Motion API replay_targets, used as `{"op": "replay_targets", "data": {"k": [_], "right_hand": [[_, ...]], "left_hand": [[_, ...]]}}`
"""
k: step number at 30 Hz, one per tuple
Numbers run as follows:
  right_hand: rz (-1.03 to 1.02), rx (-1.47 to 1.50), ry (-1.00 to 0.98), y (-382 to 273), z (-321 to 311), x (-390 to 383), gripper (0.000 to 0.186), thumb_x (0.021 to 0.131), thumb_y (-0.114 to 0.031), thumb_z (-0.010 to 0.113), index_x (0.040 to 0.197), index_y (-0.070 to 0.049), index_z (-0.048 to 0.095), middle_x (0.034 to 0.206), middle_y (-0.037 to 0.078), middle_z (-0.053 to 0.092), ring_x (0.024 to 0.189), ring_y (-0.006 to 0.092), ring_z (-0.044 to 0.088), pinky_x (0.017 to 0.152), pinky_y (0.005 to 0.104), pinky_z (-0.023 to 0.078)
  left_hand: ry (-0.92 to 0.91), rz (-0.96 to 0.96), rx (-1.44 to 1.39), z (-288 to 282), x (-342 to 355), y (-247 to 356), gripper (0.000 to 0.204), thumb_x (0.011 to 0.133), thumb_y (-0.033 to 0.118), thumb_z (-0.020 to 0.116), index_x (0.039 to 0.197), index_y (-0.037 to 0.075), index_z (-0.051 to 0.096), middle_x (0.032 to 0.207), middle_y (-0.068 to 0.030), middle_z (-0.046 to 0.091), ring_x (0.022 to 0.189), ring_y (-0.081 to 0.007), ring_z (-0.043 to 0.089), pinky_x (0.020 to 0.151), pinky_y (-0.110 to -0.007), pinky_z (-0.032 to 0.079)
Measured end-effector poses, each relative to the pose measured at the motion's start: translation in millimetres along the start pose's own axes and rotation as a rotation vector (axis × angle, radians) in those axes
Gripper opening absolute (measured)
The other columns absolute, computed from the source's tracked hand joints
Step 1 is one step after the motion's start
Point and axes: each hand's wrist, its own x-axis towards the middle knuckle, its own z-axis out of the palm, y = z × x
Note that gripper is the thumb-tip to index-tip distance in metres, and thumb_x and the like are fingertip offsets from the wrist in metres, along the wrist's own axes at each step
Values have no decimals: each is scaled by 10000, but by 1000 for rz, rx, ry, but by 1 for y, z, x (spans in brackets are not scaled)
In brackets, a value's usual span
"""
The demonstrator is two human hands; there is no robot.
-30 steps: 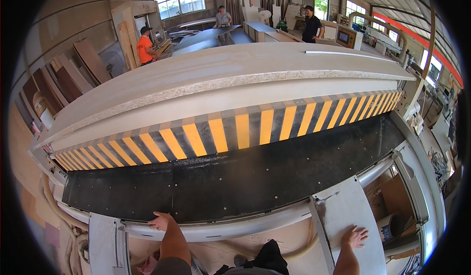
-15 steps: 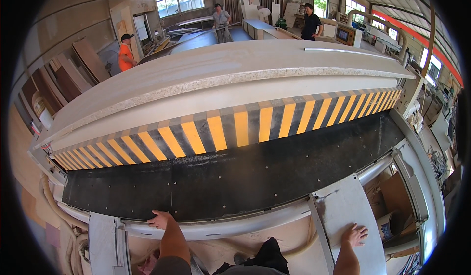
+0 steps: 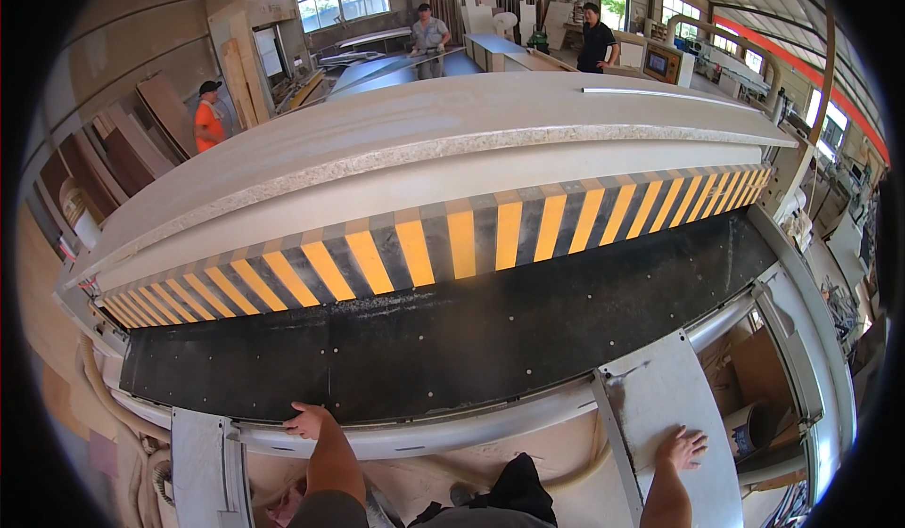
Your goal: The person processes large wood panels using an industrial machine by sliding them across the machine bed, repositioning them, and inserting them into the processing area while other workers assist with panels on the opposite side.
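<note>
My left hand [image 3: 306,420] rests on the front edge of a long black machine bed [image 3: 471,344], its fingers stretched out toward the left and holding nothing. My right hand [image 3: 682,448] lies flat with fingers apart on a pale grey side table [image 3: 650,387] that juts toward me. Beyond the bed runs a beam [image 3: 462,243] with yellow and black stripes. Above it, a large pale board [image 3: 452,118] spans the width of the machine, its rough chipboard edge facing me. A thin white strip [image 3: 660,96] lies on top of that board.
Another grey table [image 3: 200,462] stands left of me. A bucket [image 3: 751,431] sits below the machine at right, hoses [image 3: 127,424] at left. Beyond stand a person in orange [image 3: 209,118], one in grey [image 3: 429,36] and one in black [image 3: 597,40]. Panels [image 3: 165,118] lean against the left wall.
The person in orange has moved to the left, and the one in grey has shifted slightly. Both of my hands stay in the same places.
</note>
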Motion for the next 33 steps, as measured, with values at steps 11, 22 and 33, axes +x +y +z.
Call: {"op": "replay_targets", "data": {"k": [11,22,33], "right_hand": [[-3,-13,7,1,1,1,720,1055,-576,317,1627,-147,235,1707,39,180,1570,275,152,1190,648,187],[-5,-15,5,0,3,3,721,1054,-583,312,1628,-154,236,1711,30,168,1575,269,134,1197,642,176],[9,-5,-11,0,0,3,716,1055,-584,311,1628,-162,227,1712,23,164,1577,259,121,1202,644,163]], "left_hand": [[3,-6,-3,1,-1,1,810,1020,592,438,1540,-14,299,1568,-261,339,1227,-503,558,998,-555,496],[27,8,-15,5,3,-3,817,1014,599,445,1537,-13,310,1555,-265,360,1231,-500,560,1002,-553,491],[-20,-8,-28,-4,-5,3,832,1014,602,433,1540,-28,295,1568,-268,337,1253,-510,539,1016,-561,485]]}}
